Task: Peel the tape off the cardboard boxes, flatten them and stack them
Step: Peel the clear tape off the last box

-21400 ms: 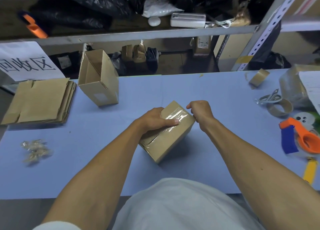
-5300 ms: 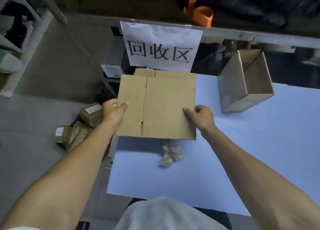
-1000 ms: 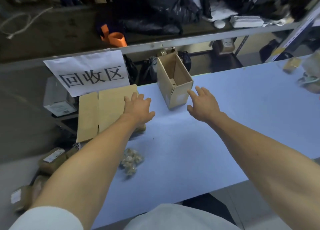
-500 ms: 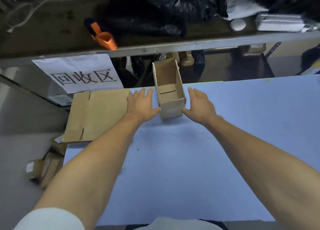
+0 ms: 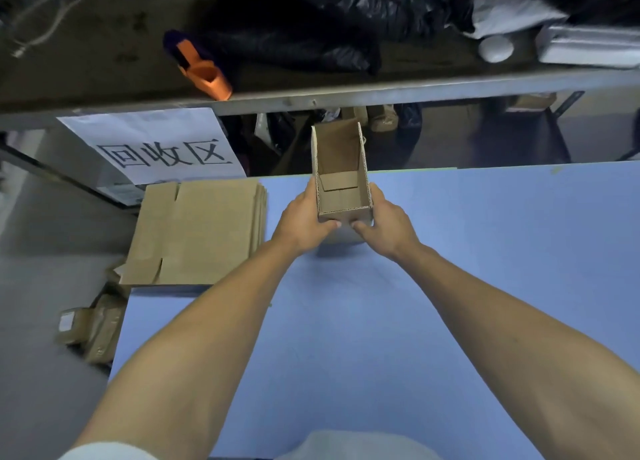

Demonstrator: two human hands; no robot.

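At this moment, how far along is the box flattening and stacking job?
Done: a stack of flattened boxes lies at the table's left end. In hand: the left hand and right hand grip an open cardboard box from both sides. Left: flatten it and add it to the stack.

One open box [image 5: 343, 179], one stack [image 5: 194, 231] of flattened boxes, two hands: left hand [image 5: 304, 222], right hand [image 5: 384, 225]. One paper sign [image 5: 162, 144], one orange dispenser [image 5: 204, 73], one blue table [image 5: 450, 269].
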